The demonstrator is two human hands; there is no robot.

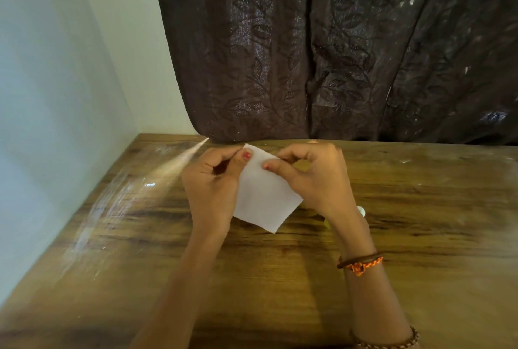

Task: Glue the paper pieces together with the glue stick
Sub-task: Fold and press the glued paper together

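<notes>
starting from the left: a pale wall, then a wooden table (112,236) with shiny smears catching the light. the left hand (213,180) is pinching the upper left edge of a white paper (266,194), thumb on top and fingers curled behind. the paper is being held up just above the table, roughly mid-frame, tilted like a diamond with one corner pointing down toward the person.

the right hand (311,177) is pinching the paper's upper right edge the same way, thumb pressing on the front. can't tell if it's one sheet or two pieces already stuck — it's looking like one flat layer from here, no seam showing.

a small pale thing (361,210) is peeking out from behind the right wrist, and a yellowish bit sits just below it. might be the glue stick or its cap, too hidden to say. there's a thread bracelet (360,261) on that wrist, and a dark leaf-patterned curtain (336,54) hanging behind.

progress-wise, my guess is she's either aligning or pressing pieces together — no glue visible on the paper, so can't confirm anything's done yet.

no brands, labels or writing readable anywhere.
</notes>
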